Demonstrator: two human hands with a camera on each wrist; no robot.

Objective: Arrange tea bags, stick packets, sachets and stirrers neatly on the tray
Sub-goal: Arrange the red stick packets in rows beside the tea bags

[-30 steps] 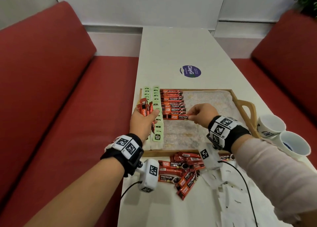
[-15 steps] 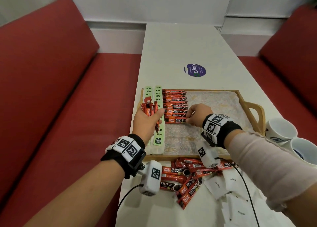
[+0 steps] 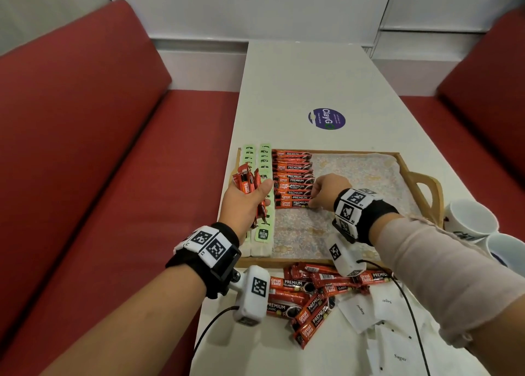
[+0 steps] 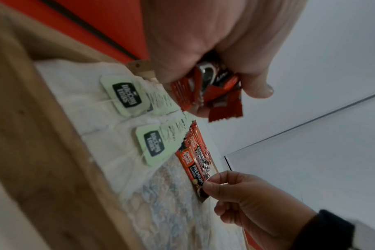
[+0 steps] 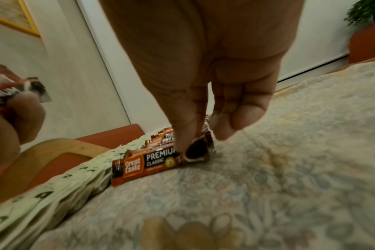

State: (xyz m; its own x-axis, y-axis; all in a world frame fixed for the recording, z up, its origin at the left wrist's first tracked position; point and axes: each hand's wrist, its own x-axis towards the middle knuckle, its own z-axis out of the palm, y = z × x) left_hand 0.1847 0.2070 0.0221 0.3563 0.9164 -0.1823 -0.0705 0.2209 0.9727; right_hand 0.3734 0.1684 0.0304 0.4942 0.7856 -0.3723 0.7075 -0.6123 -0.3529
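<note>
White sugar sachets lie scattered on the table nearest the viewer, just below the tray's near rail and to its right; each is plain paper w/ small "Sugar" print. Next to them, directly below the same rail, sits a loose pile of red stick packets, crossing at mixed angles, labelled "Great Taste Premium Classic".

Tray: wooden, handle on right end, floral liner inside. Contents, ref. tray:
- Left edge: two columns of tea bags, pale green tags w/ dark logo, overlapped front to back.
- Just right of the tea bags: one column of red stick packets, each lying crosswise, stacked shingle-style. Nearest packet is red-orange w/ black band and a coffee-cup picture at its right end.

Left hand hovers over the tray's left edge, above the tea bags. Fingers and thumb curled round a bundle of red packets, packet ends fanning out both sides of the fist.

Right hand is over the tray centre-left. Thumb and forefinger pinch the right end of the nearest packet in the column; the packet lies flat on the liner, touching its neighbour. Remaining fingers curled, off the packet.

Right of the tray: two white mugs, side by side. Beyond the tray's far rail: round purple sticker on the tabletop.
</note>
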